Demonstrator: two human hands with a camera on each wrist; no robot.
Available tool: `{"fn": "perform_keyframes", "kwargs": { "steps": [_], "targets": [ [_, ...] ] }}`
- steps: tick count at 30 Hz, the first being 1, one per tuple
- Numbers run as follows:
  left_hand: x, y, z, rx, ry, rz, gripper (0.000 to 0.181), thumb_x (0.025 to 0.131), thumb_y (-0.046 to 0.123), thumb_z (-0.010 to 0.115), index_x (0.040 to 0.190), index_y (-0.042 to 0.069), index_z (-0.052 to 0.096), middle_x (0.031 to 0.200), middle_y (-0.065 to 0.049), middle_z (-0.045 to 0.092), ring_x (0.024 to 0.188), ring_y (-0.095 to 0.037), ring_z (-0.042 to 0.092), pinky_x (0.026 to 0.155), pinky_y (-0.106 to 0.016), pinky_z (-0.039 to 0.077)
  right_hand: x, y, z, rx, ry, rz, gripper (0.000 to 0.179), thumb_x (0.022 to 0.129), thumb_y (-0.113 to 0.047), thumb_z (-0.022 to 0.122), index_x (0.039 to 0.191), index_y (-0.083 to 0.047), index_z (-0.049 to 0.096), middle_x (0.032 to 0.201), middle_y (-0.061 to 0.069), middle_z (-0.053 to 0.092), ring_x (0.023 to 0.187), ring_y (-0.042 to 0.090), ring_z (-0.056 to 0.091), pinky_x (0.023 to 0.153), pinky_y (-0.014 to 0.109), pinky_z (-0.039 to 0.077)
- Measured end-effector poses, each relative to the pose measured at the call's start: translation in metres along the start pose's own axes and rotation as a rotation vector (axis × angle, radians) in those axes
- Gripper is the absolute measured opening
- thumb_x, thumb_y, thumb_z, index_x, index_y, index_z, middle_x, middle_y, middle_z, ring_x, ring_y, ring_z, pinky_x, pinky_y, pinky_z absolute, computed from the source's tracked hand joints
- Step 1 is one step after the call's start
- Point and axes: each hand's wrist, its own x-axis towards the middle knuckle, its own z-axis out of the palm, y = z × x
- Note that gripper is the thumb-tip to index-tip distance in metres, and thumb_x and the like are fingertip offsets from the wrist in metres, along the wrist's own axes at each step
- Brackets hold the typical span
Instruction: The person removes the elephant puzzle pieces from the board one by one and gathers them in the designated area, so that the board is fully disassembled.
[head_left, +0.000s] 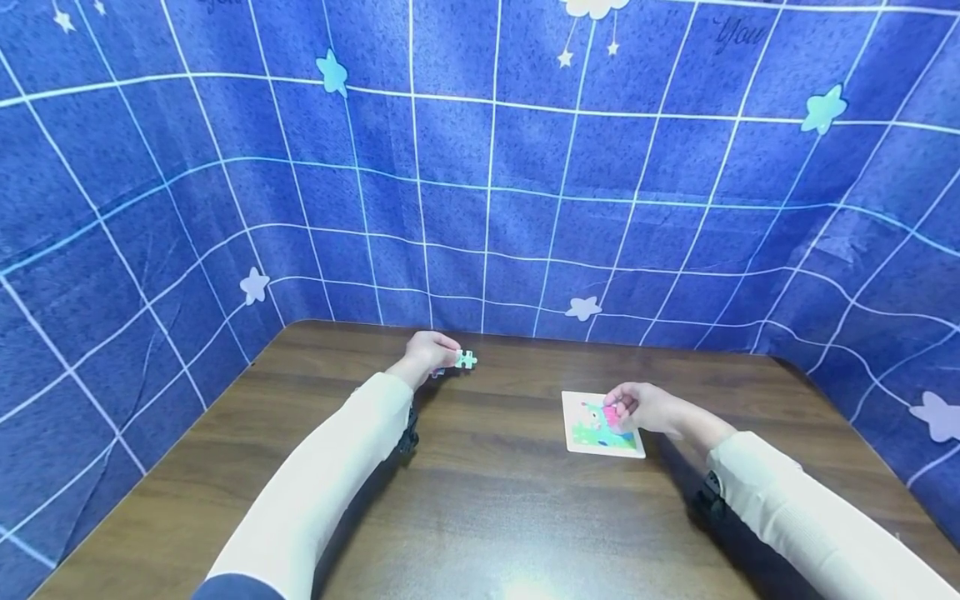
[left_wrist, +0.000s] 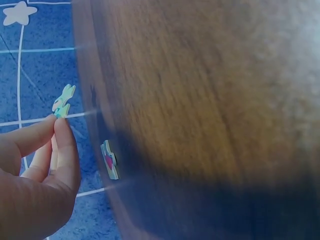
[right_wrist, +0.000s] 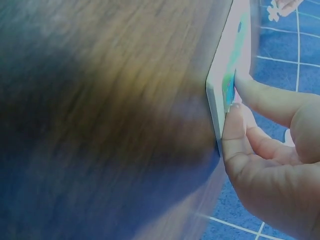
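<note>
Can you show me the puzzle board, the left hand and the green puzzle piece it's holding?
Puzzle board [head_left: 568, 422]: head view, on its pale left border.
Left hand [left_wrist: 41, 192]: left wrist view, middle of the hand.
Green puzzle piece [head_left: 467, 360]: head view, on its middle.

Shows glossy wood grain on the brown flat table [head_left: 495, 500], creased matt cloth in the blue white-gridded curtain [head_left: 453, 167], smooth printed facing on the square white-bordered puzzle board [head_left: 569, 421].

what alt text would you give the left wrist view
A person's left grip pinches a light green puzzle piece. At least one more piece lies on the wooden table near its edge, with a blue grid-patterned cloth beyond.
</note>
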Motion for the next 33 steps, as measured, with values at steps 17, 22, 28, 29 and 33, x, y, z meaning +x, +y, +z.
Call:
{"fn": "perform_keyframes", "kwargs": {
  "steps": [17, 22, 28, 29, 33],
  "targets": [
    [0.0094, 0.0033, 0.0042, 0.129, 0.011, -0.042, 0.020, 0.079, 0.001, 0.071, 0.099, 0.001, 0.074, 0.077, -0.003, 0.068, 0.057, -0.015, 0.054, 0.048, -0.025, 0.044, 0.0003, 0.0019, -0.0039, -0.058, -0.013, -0.017, 0.041, 0.074, 0.009, 0.072, 0.111, 0.011, 0.055, 0.086, 0.010, 0.052, 0.079, 0.016, 0.050, 0.066, 0.018, 0.045],
    [0.0090, 0.0039, 0.0054, 0.162, -0.007, -0.052, 0.020, 0.079, -0.001, 0.070, 0.099, 0.002, 0.074, 0.079, -0.005, 0.068, 0.054, -0.015, 0.048, 0.044, -0.023, 0.039, 0.0006, 0.0041, -0.0036, -0.029, -0.026, -0.017, 0.042, 0.075, 0.009, 0.071, 0.113, 0.011, 0.054, 0.088, 0.009, 0.052, 0.080, 0.016, 0.050, 0.067, 0.019, 0.045],
    [0.0071, 0.0025, 0.0081, 0.225, -0.001, -0.028, 0.015, 0.077, -0.002, 0.073, 0.091, 0.001, 0.074, 0.087, -0.008, 0.069, 0.064, -0.014, 0.054, 0.055, -0.021, 0.047, -0.0002, 0.0042, -0.0037, -0.011, -0.031, -0.019, 0.042, 0.075, 0.007, 0.072, 0.113, 0.011, 0.054, 0.089, 0.008, 0.052, 0.081, 0.017, 0.049, 0.067, 0.019, 0.045],
    [0.0065, 0.0019, 0.0083, 0.264, 0.004, -0.013, 0.014, 0.076, -0.001, 0.074, 0.090, 0.002, 0.074, 0.088, -0.008, 0.069, 0.067, -0.014, 0.054, 0.058, -0.020, 0.047, -0.0001, 0.0039, -0.0037, -0.011, -0.032, -0.018, 0.042, 0.076, 0.007, 0.072, 0.113, 0.011, 0.054, 0.089, 0.008, 0.051, 0.081, 0.016, 0.049, 0.067, 0.019, 0.045],
    [0.0047, 0.0006, 0.0086, 0.397, 0.025, 0.040, 0.014, 0.073, 0.001, 0.075, 0.086, 0.004, 0.075, 0.091, -0.009, 0.072, 0.079, -0.017, 0.057, 0.070, -0.023, 0.050, 0.0006, 0.0032, -0.0040, 0.000, -0.037, -0.014, 0.043, 0.076, 0.005, 0.074, 0.113, 0.011, 0.053, 0.089, 0.008, 0.051, 0.082, 0.016, 0.048, 0.066, 0.018, 0.045]
  ]
}}
